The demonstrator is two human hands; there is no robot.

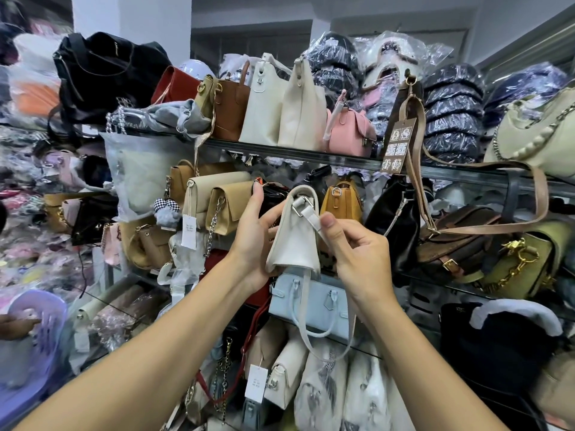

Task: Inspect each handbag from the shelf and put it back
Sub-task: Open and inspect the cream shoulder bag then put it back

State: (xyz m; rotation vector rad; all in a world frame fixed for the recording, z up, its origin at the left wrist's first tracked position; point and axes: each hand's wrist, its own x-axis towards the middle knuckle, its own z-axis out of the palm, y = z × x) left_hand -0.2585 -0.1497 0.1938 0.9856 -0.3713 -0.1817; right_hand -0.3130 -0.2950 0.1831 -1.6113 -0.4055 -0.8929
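A small cream handbag [295,237] is held up in front of the middle shelf, end-on to me, its long strap looping down below it. My left hand [253,241] grips its left side and bottom corner, fingers wrapped behind it. My right hand [351,247] pinches the strap just under the metal buckle at the bag's top. The middle shelf [435,174] behind holds tan, beige, black and mustard bags.
Glass shelves are packed with handbags: white totes [273,110] and a pink bag [350,129] above, a pale blue bag [311,301] right below my hands, black and olive bags at right. A long tan strap [485,169] hangs across the right. Someone's hand holds a purple basket [37,318] at left.
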